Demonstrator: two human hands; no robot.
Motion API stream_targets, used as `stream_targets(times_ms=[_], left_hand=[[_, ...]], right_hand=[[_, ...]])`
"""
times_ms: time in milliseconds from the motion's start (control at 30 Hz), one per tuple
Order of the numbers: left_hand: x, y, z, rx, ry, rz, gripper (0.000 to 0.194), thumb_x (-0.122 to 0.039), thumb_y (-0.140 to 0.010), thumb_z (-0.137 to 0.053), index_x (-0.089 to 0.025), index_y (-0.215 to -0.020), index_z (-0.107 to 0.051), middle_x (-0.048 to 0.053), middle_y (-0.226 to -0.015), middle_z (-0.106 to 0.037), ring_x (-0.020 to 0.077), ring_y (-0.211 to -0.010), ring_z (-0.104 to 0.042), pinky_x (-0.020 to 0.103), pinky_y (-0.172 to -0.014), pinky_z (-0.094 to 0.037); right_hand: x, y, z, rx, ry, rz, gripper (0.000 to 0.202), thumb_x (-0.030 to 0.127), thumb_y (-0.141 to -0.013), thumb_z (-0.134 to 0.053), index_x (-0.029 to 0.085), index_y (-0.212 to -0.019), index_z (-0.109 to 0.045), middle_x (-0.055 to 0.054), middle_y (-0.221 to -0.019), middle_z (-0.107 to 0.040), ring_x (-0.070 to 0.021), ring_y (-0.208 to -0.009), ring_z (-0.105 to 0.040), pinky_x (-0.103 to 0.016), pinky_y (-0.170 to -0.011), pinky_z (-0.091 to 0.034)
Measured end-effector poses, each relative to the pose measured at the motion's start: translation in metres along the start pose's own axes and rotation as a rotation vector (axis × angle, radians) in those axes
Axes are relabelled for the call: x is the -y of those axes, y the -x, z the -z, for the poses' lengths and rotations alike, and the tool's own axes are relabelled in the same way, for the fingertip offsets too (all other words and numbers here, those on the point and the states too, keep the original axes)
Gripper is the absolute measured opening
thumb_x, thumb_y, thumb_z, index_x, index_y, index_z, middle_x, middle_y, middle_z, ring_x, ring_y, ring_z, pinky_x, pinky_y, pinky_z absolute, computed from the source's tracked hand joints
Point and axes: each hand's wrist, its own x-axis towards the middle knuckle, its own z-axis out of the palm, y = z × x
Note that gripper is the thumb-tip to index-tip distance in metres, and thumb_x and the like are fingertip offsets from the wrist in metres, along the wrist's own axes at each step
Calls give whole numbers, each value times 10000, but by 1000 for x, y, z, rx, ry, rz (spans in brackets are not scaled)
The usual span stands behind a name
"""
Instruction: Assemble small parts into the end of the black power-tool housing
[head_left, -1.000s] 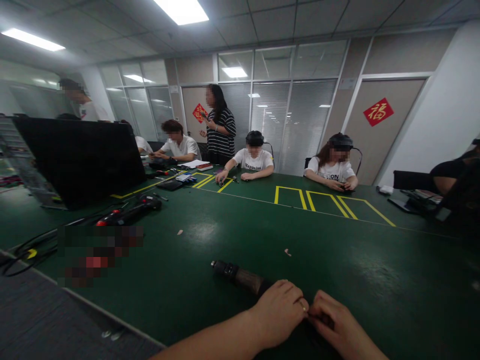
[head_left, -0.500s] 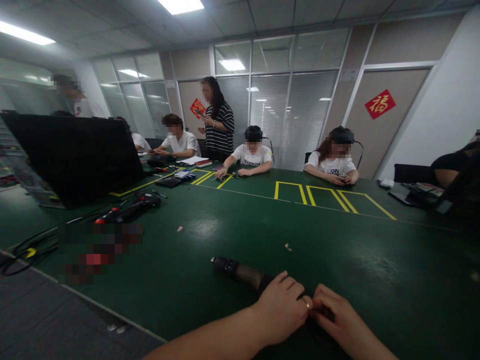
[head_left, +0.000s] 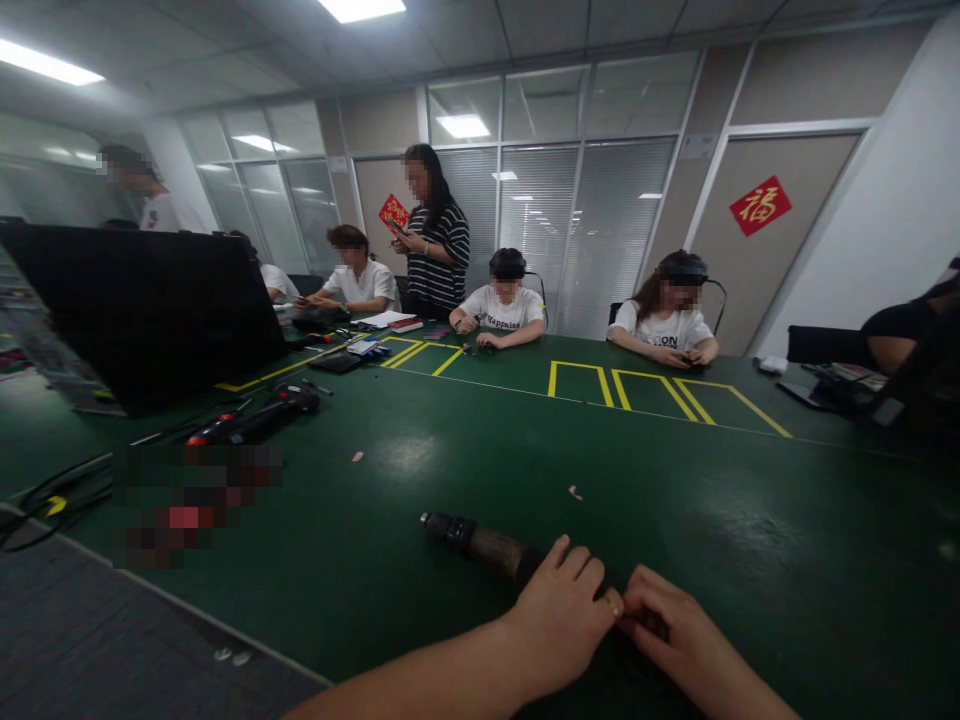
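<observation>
A dark cylindrical tool lies slanted on the green table. Its far end is black and ringed with a small metal tip, and the middle section is brownish grey. My left hand, wearing a ring, is closed over its black near part. Right beside it, touching the left fingers, my right hand has thumb and fingers pinched together at the tool's near end. What the right fingers hold is hidden. Two small pale scraps lie on the table, one scrap beyond my hands and another scrap further left.
At the left stand a large black panel, a black tool with red parts and black cables. Yellow tape outlines mark the table's far side. Several people sit across from me; a person in a striped top stands.
My hands stay almost in place on the tool, with the left fingers raised slightly. Across the table, a seated person has drawn one hand back toward their body.
</observation>
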Motion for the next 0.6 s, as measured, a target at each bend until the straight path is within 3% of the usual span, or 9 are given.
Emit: stream_targets(times_ms=[133,333,600], left_hand=[[-3,-1,-3,-78,-27,71,185,-276,-918,-480,-187,-1063,-552,80,-1276,-465,238,-1102,-442,434,-1000,-316],[-3,-1,-8,-48,-15,45,134,-257,-913,-500,-167,-990,-563,43,-987,-548,199,-951,-483,383,-942,-369],[0,-3,-2,-17,-3,13,81,-206,-913,-501,-158,-934,-562,40,-926,-545,194,-922,-491,335,-847,-406]], right_hand=[[-2,-1,0,-9,-15,19,165,220,-869,-463,190,-714,-513,-13,-786,-506,-166,-721,-509,-246,-626,-400],[-3,-2,1,-10,-51,-3,179,242,-884,-469,184,-739,-558,-17,-789,-516,-168,-717,-518,-254,-623,-407],[-1,-1,0,-17,-22,-23,157,216,-881,-469,186,-743,-538,-7,-796,-502,-158,-715,-514,-240,-618,-398]])
